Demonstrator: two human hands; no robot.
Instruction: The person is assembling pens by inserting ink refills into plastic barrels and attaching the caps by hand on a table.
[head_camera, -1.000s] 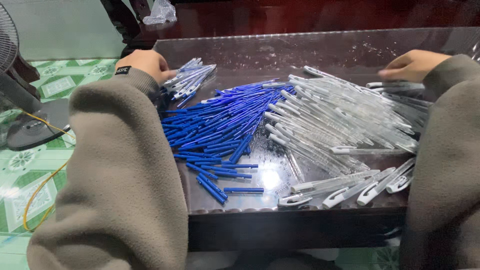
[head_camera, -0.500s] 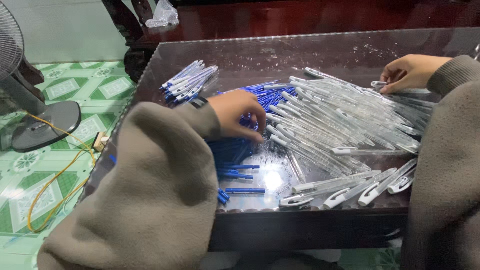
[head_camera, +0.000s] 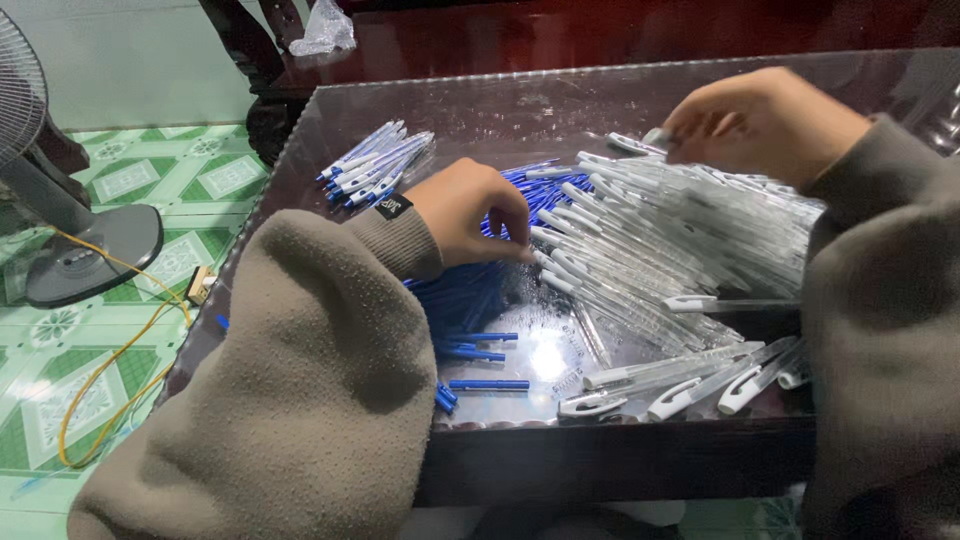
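A heap of blue pen inserts (head_camera: 470, 300) lies mid-counter, the left hand (head_camera: 470, 205) pinching into its top beside the clear pen barrels (head_camera: 680, 250), where the right hand (head_camera: 765, 120) has its grip closed on one barrel's white end. With loose parts (head_camera: 690, 390) close to the glass counter's (head_camera: 520, 110) near edge, a sleeve sweep could roll some off

Bare glass (head_camera: 520, 110) beyond, seemingly unobstructed

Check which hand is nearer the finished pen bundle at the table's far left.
Left. The left hand sits just right of the finished pen bundle; the right hand is far across, over the clear barrels.
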